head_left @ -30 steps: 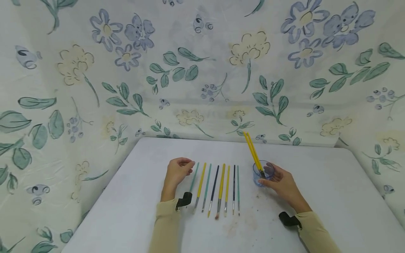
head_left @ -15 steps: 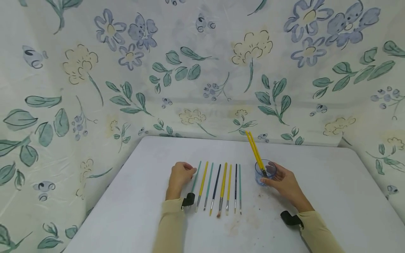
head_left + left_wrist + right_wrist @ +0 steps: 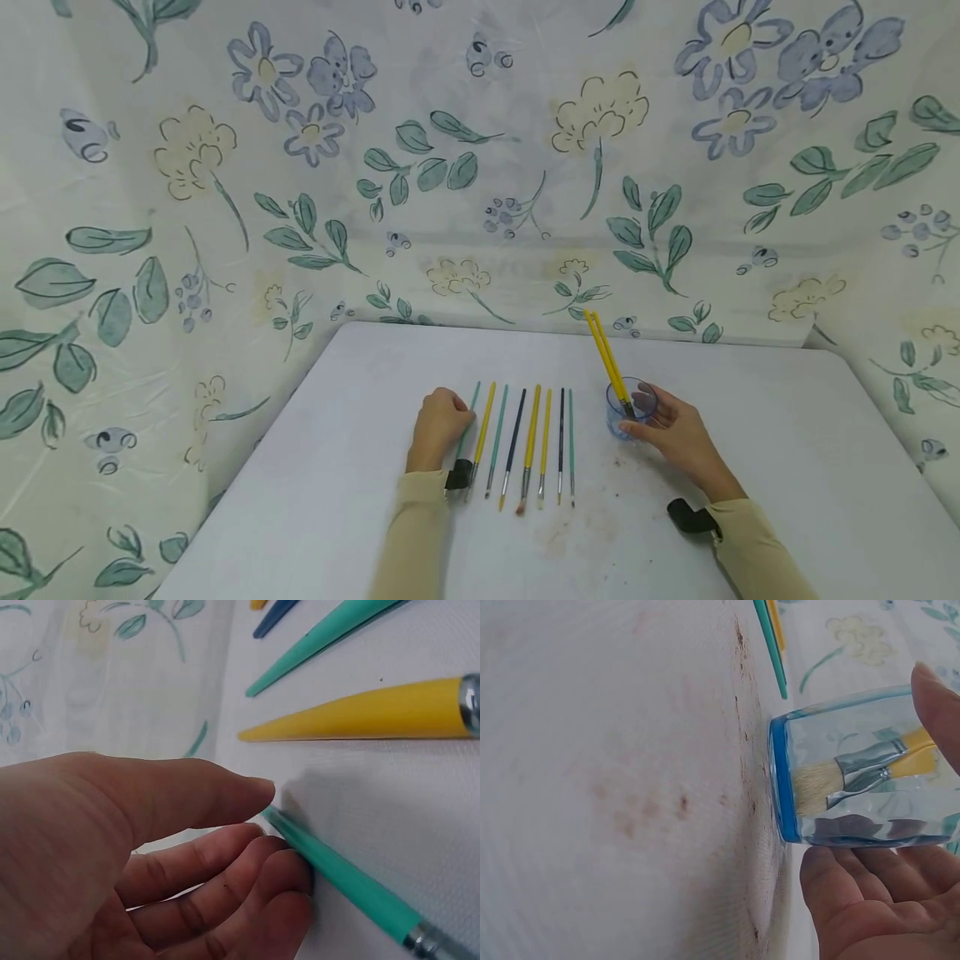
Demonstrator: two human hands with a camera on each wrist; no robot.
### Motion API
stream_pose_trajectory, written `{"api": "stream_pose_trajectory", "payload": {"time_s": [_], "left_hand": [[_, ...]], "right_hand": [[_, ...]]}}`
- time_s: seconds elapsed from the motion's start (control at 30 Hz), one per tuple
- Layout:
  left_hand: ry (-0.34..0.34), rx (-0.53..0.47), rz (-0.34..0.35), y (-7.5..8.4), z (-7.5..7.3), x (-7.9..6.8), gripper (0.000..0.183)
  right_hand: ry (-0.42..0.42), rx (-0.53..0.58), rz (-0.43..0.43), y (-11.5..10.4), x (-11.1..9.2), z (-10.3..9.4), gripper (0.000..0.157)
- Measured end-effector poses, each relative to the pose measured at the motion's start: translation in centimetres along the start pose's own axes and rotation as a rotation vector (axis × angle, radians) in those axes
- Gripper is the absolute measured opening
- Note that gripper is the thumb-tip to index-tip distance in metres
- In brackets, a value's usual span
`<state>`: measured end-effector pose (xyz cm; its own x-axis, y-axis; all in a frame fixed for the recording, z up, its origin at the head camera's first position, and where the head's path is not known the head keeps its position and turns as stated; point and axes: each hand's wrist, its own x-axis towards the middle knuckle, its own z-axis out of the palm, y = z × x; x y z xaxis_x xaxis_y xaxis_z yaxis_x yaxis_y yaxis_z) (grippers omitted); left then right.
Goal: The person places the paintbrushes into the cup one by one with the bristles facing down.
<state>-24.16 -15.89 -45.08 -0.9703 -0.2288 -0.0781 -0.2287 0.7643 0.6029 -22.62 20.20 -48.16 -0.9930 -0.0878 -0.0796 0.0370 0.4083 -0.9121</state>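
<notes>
My left hand point(image 3: 441, 427) is at the leftmost teal paintbrush point(image 3: 467, 432), fingertips close beside its handle. In the left wrist view the thumb and loosely bent fingers point(image 3: 214, 881) lie around the thin handle end of the teal paintbrush point(image 3: 352, 885), with a gap between them; contact is hard to judge. My right hand point(image 3: 681, 437) holds a clear glass point(image 3: 618, 423) with a bluish base, thumb on one side and fingers on the other. Two yellow paintbrushes point(image 3: 606, 354) lean in it, bristles down, as the right wrist view of the glass point(image 3: 855, 817) shows.
To the right of the left hand, a row of several paintbrushes lies side by side, among them a thick yellow one point(image 3: 532, 429) and a dark blue one point(image 3: 513, 442). The white tabletop point(image 3: 585, 542) has brownish smudges near the glass. A floral cloth point(image 3: 517, 275) hangs behind.
My left hand has moved right and slightly down, up to the leftmost teal paintbrush. The right hand keeps its hold on the glass. The whole head view has shifted slightly.
</notes>
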Motion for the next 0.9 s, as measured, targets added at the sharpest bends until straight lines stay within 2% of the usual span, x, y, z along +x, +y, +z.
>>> {"api": "stream_pose_trajectory", "payload": {"time_s": [0.13,0.3,0.47,0.63,0.73,0.9], "left_hand": [[0.010,0.011,0.013,0.12,0.16,-0.04,0.010],[0.017,0.030,-0.021,0.15,0.53,-0.18,0.012],[0.044,0.101,-0.060,0.39,0.87,-0.42,0.021],[0.060,0.164,-0.063,0.55,0.94,-0.45,0.029],[0.063,0.166,-0.046,0.59,0.87,-0.43,0.029],[0.057,0.108,-0.039,0.29,0.61,-0.26,0.030]], "right_hand": [[0.001,0.000,0.000,-0.01,0.03,-0.04,0.097],[0.001,-0.009,0.009,0.05,0.05,0.04,0.097],[-0.005,-0.002,0.009,0.35,0.03,0.20,0.098],[-0.007,0.006,-0.006,0.52,0.02,0.13,0.097],[-0.002,0.000,-0.017,0.41,-0.04,0.00,0.096],[0.005,0.003,-0.025,0.10,-0.15,-0.03,0.094]]}}
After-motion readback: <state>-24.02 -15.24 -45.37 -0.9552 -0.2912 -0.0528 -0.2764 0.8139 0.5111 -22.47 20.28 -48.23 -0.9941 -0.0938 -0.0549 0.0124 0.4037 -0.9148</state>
